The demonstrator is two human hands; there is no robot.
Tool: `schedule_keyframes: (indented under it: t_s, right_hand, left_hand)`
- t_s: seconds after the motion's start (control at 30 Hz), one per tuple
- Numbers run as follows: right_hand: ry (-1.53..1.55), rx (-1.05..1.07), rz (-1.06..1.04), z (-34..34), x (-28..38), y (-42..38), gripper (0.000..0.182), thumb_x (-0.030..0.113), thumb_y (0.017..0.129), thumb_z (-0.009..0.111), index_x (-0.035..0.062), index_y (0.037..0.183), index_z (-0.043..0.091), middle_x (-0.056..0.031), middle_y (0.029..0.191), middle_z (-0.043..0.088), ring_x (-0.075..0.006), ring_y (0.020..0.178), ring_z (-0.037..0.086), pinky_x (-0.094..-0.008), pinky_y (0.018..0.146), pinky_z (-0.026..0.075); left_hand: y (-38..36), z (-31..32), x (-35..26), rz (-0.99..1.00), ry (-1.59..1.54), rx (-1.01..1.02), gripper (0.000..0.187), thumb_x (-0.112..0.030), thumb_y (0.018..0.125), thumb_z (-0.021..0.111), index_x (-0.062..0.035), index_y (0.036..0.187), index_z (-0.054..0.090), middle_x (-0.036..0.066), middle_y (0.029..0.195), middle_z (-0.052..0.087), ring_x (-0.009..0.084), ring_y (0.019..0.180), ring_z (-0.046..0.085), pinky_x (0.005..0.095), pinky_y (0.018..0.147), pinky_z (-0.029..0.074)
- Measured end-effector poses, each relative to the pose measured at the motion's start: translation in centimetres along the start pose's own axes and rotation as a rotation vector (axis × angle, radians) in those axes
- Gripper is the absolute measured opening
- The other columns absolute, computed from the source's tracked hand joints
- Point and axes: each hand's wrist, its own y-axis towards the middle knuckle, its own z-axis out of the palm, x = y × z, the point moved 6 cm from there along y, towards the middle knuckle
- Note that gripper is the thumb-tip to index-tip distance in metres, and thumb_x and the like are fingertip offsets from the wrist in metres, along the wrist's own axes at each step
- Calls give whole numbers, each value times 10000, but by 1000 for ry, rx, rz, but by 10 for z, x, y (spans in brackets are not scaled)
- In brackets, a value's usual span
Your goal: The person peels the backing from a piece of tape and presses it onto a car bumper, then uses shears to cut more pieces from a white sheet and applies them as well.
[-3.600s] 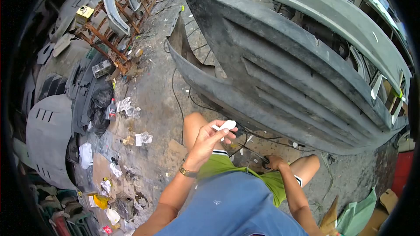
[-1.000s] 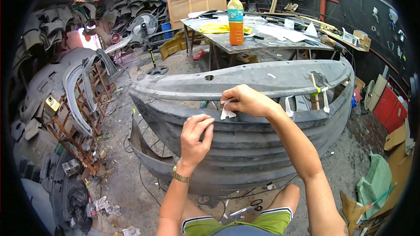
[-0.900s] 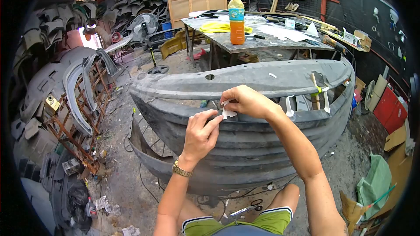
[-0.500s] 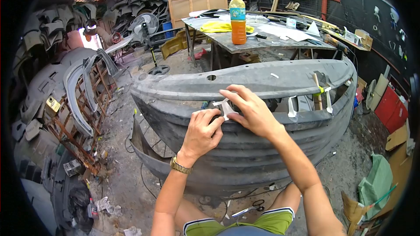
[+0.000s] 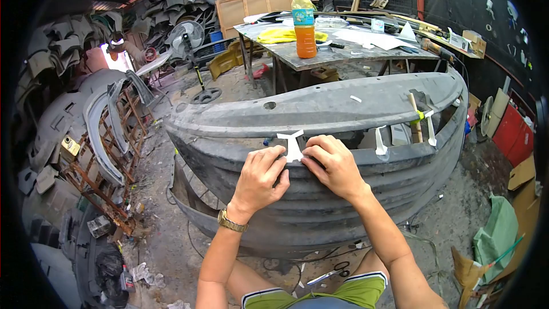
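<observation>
A small white Y-shaped piece of thin sheet bridges the long slot in a dark grey car bumper. Its forked top lies against the upper edge, its foot on the lower edge. My left hand, with a watch at the wrist, has curled fingers and its fingertips at the foot's left side. On the opposite side my right hand is closed, thumb and fingertips at the foot's right edge. Two similar white strips span the slot further right, near a wooden stick with yellow-green wrapping.
Beyond the bumper stands a table with an orange drink bottle, a yellow cloth and white sheets. Scissors lie on the floor between my legs. A rusty rack with grey parts is at left, a green sack at right.
My right hand has moved down from the white piece's top to beside its foot. The forked top now shows uncovered, while my left hand stays at the left side.
</observation>
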Motion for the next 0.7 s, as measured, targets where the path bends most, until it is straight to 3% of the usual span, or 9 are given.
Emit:
schedule_keyframes:
  t_s: [0.27, 0.53, 0.7]
  right_hand:
    - [-25, 92, -28, 4, 6, 2, 174, 96, 795, 677, 55, 962, 645, -47, 971, 588, -233, 921, 563, -357, 777, 436]
    - [-115, 73, -40, 3, 14, -4, 257, 119, 803, 687, 47, 1049, 673, -70, 1088, 628, -250, 959, 573, -367, 799, 443]
    - [-188, 64, -33, 9, 22, -9, 296, 174, 824, 687, 33, 1083, 663, -70, 1125, 620, -243, 989, 566, -373, 834, 431]
  left_hand:
    - [-4, 4, 0, 66, 21, 25, 306, -30, 729, 664, -10, 1033, 633, 98, 1088, 636, 271, 984, 609, 389, 878, 459]
    - [-4, 10, 3, -9, 23, 105, 424, -222, 768, 721, -40, 1134, 610, 150, 1215, 589, 315, 1151, 549, 470, 1031, 371]
    - [-6, 13, 6, -30, -9, 100, 433, -238, 777, 726, -39, 1143, 608, 156, 1223, 587, 328, 1171, 540, 479, 1050, 362]
